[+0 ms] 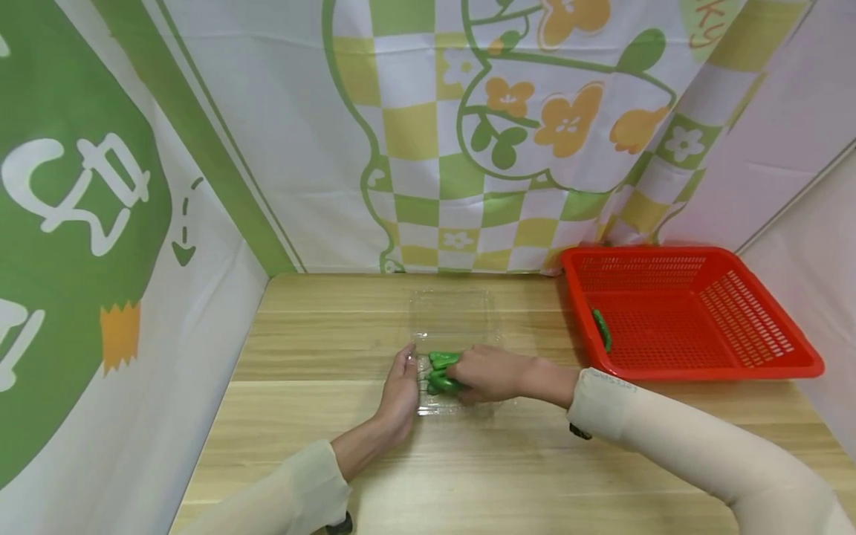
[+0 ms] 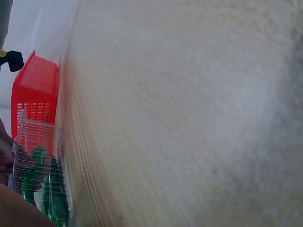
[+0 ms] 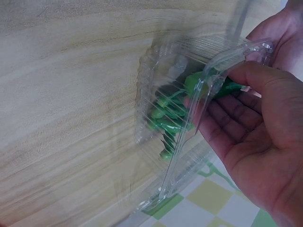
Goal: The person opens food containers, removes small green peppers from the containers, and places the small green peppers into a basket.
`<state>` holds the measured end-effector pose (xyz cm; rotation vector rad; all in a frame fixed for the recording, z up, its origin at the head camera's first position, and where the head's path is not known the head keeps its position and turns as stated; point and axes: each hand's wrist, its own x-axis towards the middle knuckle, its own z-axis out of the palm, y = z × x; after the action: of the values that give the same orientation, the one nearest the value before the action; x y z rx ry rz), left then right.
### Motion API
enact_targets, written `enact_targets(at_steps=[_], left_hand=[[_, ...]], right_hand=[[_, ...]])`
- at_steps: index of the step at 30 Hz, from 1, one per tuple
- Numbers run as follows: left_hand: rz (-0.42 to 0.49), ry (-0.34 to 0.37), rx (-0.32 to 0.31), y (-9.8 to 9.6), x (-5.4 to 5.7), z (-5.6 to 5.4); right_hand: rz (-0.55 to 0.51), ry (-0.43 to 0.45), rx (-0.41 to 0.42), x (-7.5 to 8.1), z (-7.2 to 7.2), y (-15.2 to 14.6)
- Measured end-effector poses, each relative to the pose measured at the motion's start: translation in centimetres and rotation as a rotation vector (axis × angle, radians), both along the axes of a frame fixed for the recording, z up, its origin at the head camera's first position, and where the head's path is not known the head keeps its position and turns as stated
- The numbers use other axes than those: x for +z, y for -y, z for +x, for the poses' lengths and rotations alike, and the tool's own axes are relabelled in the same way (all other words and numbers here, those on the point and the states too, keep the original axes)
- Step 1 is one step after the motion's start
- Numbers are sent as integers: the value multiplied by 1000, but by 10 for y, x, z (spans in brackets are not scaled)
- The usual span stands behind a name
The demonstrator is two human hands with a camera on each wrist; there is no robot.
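A clear plastic clamshell box (image 1: 455, 408) lies with its lid (image 1: 451, 312) folded back on the table; several green peppers (image 1: 441, 382) are inside it. My left hand (image 1: 399, 394) rests along the box's left wall, fingers fairly straight against it. Reaching in from the right, my right hand (image 1: 491, 374) pinches a green pepper (image 3: 229, 88) between thumb and fingers at the box's rim. Through the ribbed plastic in the right wrist view, stems of other peppers (image 3: 168, 125) show. The left wrist view catches the box (image 2: 35, 132) side-on, peppers behind its wall.
A red plastic basket (image 1: 709, 373) stands at the back right of the wooden table (image 1: 321, 334), with one slim green pepper (image 1: 602, 329) against its left wall. Printed cloth (image 1: 414, 148) hangs behind the table and along its sides.
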<state>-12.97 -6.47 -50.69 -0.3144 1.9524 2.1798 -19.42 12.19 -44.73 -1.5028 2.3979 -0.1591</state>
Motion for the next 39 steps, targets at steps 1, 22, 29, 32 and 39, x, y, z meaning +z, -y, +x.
enact_targets(at_steps=[1,22,29,32,39], left_hand=[[0,1,1,0,0,0],[9,-23,22,-1,2,1],[5,-18,22,-1,1,1],[6,-17,21,-1,0,0],[6,-19,11,-1,-1,0]], right_hand=[[-6,10,-5,1,0,-1],[-117,25,-58,15,-3,-14],[-133,1,-82,20,-5,-15],[-140,-26,-84,23,-6,-16],[-153,-34,-111,33,-7,-20]])
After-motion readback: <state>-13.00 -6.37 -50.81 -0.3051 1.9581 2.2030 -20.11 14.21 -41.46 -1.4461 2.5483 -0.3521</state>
